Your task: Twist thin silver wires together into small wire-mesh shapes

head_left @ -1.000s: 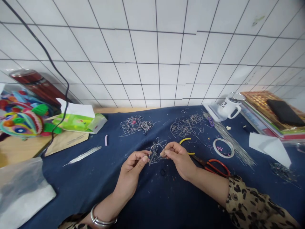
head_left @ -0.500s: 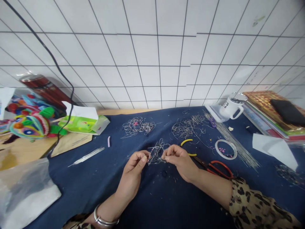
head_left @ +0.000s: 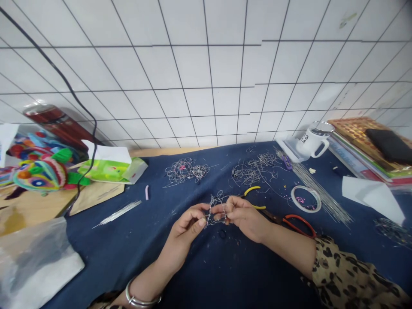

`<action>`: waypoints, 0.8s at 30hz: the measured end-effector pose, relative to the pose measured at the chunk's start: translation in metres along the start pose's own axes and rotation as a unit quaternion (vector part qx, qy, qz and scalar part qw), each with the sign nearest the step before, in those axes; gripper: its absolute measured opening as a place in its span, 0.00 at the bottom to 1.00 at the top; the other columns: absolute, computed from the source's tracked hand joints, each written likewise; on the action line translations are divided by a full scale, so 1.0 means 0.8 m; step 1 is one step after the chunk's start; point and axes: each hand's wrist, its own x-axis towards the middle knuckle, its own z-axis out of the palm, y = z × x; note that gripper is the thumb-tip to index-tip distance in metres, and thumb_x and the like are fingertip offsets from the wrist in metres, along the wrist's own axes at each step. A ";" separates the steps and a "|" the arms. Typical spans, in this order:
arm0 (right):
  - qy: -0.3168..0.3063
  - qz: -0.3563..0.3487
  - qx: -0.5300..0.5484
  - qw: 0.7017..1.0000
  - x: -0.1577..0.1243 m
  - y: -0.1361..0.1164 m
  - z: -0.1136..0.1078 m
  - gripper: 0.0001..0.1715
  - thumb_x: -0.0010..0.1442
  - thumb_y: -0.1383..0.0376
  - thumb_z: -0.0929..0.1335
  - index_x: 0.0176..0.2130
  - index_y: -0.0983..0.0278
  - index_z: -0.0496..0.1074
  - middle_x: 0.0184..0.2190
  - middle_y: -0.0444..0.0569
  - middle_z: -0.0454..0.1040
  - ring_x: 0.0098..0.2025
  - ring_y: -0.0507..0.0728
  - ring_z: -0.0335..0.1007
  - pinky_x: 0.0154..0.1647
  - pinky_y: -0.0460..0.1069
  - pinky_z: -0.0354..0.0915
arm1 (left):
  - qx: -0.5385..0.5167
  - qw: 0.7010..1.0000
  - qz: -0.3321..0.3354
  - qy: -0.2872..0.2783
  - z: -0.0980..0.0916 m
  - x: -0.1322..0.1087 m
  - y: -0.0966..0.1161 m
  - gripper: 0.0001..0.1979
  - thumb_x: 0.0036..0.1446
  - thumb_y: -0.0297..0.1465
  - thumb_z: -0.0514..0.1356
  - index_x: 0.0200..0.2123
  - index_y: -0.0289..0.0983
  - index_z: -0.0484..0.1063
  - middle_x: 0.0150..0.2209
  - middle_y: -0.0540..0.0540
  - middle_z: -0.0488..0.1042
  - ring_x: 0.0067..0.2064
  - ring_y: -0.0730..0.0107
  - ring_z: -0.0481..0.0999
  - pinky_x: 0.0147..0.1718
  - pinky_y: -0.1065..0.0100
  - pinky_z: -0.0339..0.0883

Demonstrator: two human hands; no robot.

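Scissors (head_left: 285,219) and wire tangles (head_left: 252,170) lie near the hands (head_left: 249,222).

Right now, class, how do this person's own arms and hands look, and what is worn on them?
Both hands are ungloved. Above the left hand, the wrist wears a shiny silver-coloured bangle. The right hand leads to a bare forearm and a loose tan sleeve with dark, leopard-like spots. Only a bit of the left sleeve shows.

Shiny metal wire tangle (head_left: 219,197); matt cloth (head_left: 128,253) over a smooth wooden bench (head_left: 53,200); glossy tiles (head_left: 191,68) along its back edge.
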 end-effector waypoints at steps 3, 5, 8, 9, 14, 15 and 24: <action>-0.007 0.004 -0.004 1.000 0.002 0.001 -0.003 0.08 0.48 0.72 0.67 0.27 0.64 0.60 0.38 0.49 0.75 0.38 0.55 0.71 0.35 0.47 0.58 | 0.061 0.998 0.026 -0.015 -0.002 -0.001 0.001 0.05 0.54 0.32 0.59 0.28 0.38 0.70 0.46 0.42 0.71 0.52 0.57 0.65 0.50 0.61 0.55; -0.013 0.001 -0.006 1.000 0.002 0.003 -0.004 0.07 0.48 0.72 0.66 0.27 0.64 0.61 0.37 0.49 0.76 0.39 0.55 0.71 0.35 0.47 0.58 | 0.090 0.995 0.040 -0.022 -0.003 -0.001 0.002 0.04 0.54 0.31 0.59 0.28 0.38 0.70 0.45 0.42 0.70 0.51 0.57 0.66 0.51 0.61 0.55; -0.018 0.001 -0.005 1.000 0.002 0.006 -0.005 0.06 0.49 0.72 0.66 0.28 0.64 0.62 0.36 0.48 0.76 0.38 0.54 0.71 0.36 0.47 0.58 | 0.118 0.991 0.048 -0.033 -0.003 0.000 0.003 0.04 0.54 0.31 0.59 0.29 0.39 0.70 0.43 0.43 0.70 0.48 0.59 0.67 0.48 0.62 0.56; -0.017 0.003 -0.004 1.000 0.002 0.006 -0.005 0.06 0.49 0.72 0.66 0.29 0.64 0.63 0.36 0.48 0.76 0.37 0.54 0.71 0.36 0.47 0.58 | 0.120 0.991 0.049 -0.030 -0.002 0.000 0.003 0.04 0.54 0.32 0.59 0.29 0.39 0.70 0.42 0.43 0.70 0.47 0.60 0.67 0.47 0.63 0.56; -0.009 0.007 -0.001 1.000 0.002 0.005 -0.003 0.06 0.49 0.71 0.67 0.29 0.65 0.63 0.39 0.50 0.75 0.38 0.55 0.72 0.36 0.48 0.60 | 0.110 0.992 0.056 -0.007 -0.004 0.001 -0.001 0.05 0.55 0.32 0.58 0.29 0.39 0.68 0.38 0.45 0.68 0.41 0.63 0.66 0.41 0.66 0.57; -0.006 0.003 -0.006 1.000 0.002 0.005 -0.003 0.07 0.49 0.71 0.67 0.28 0.65 0.63 0.39 0.50 0.75 0.39 0.55 0.72 0.37 0.48 0.61 | 0.113 0.992 0.061 -0.012 -0.005 0.001 -0.001 0.04 0.55 0.32 0.58 0.30 0.39 0.67 0.38 0.45 0.67 0.41 0.63 0.65 0.41 0.66 0.57; 0.026 -0.078 -0.068 0.994 0.007 0.015 -0.010 0.10 0.47 0.72 0.70 0.30 0.64 0.66 0.37 0.46 0.73 0.40 0.52 0.69 0.42 0.50 0.63 | 0.075 0.992 0.093 0.030 -0.006 0.006 -0.004 0.05 0.54 0.32 0.59 0.28 0.39 0.67 0.37 0.46 0.65 0.42 0.63 0.64 0.43 0.67 0.56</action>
